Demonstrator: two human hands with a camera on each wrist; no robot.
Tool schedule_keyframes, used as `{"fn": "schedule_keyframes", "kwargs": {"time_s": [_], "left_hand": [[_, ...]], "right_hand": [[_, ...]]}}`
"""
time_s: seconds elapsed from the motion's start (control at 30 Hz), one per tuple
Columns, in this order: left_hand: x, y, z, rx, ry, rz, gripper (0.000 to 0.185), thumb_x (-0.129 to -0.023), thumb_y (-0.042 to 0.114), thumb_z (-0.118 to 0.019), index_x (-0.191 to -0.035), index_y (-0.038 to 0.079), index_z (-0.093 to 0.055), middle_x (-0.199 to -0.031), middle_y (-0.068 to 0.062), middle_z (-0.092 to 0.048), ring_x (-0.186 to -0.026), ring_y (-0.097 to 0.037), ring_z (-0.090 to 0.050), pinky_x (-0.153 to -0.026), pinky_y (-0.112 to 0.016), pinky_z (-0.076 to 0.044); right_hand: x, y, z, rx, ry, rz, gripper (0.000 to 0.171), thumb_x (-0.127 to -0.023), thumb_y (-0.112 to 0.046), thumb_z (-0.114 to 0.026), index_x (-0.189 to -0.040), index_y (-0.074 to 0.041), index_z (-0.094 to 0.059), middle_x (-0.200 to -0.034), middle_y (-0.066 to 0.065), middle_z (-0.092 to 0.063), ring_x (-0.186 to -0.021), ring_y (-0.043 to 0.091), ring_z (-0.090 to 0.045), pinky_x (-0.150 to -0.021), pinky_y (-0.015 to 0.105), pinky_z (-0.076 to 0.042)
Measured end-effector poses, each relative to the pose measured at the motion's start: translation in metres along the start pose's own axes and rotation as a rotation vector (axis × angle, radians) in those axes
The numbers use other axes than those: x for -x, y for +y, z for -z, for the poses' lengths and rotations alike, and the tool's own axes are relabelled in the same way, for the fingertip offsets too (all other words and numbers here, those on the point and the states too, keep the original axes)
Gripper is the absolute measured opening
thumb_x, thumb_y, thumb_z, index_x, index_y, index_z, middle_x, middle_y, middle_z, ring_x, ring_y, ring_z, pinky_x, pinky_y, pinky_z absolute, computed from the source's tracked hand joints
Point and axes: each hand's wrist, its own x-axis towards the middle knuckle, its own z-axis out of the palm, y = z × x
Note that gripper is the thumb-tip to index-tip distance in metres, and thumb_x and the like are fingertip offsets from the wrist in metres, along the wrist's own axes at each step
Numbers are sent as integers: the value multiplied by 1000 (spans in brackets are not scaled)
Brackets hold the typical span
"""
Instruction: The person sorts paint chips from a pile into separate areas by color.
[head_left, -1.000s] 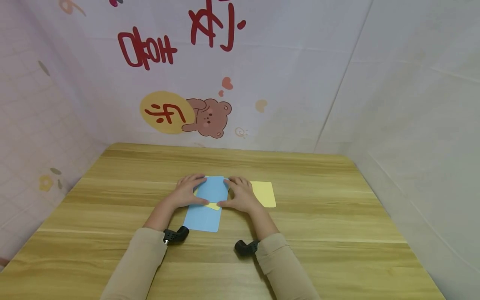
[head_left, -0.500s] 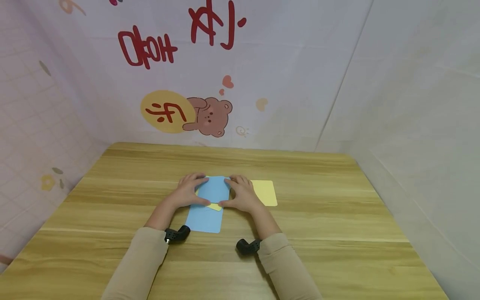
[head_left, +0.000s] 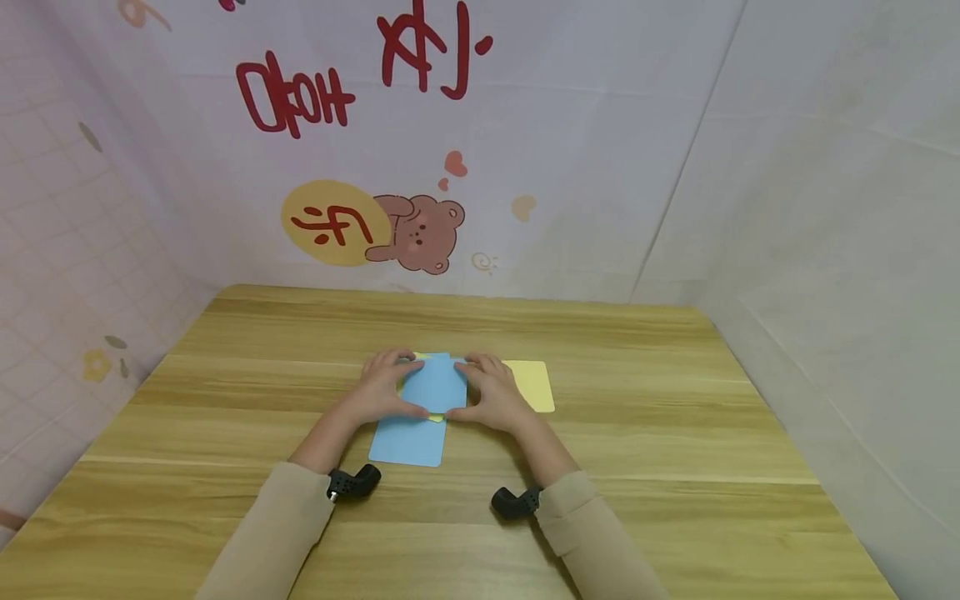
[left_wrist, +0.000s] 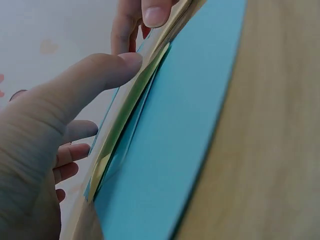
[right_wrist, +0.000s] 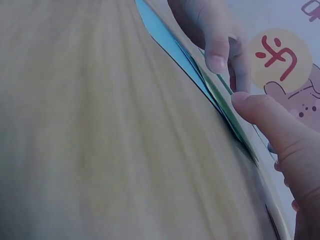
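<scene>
Both hands hold a blue square card (head_left: 435, 383) by its sides over the middle of the table. My left hand (head_left: 377, 395) has its thumb at the near edge and its fingers at the far edge, on the left. On the right, my right hand (head_left: 497, 397) spans the card the same way. A yellow card (head_left: 437, 418) peeks out below it. Another blue card (head_left: 407, 443) lies flat on the table, partly overlapped. In the left wrist view, the thumb (left_wrist: 112, 70) meets the edges of several loosely stacked cards, one greenish-yellow and bent.
A yellow card (head_left: 536, 387) lies flat on the wooden table (head_left: 645, 450), partly behind the right hand. White printed cloth (head_left: 570, 167) hangs behind the table and along its sides. Each wrist wears a black camera mount, such as the right one (head_left: 513, 503).
Both hands have shifted slightly right and toward the body, and the top blue card has moved with them. Less of the yellow card below it shows now. The lower blue card stays put.
</scene>
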Motion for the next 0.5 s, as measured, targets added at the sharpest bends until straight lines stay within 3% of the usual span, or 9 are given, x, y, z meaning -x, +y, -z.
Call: {"fn": "schedule_keyframes", "kwargs": {"time_s": [0.5], "left_hand": [[4,33,-18,-15,4,-10,93,-64,57,-82,-135,4,-55,-134,-13,-43,-128,-35,-31,-104,-58,-18]], "right_hand": [[36,8,18,-51,-12,2,87,-72,-58,-76,-141,-11,-49,-144,13,-39,-135,31,-27,-106,55,-19]]}}
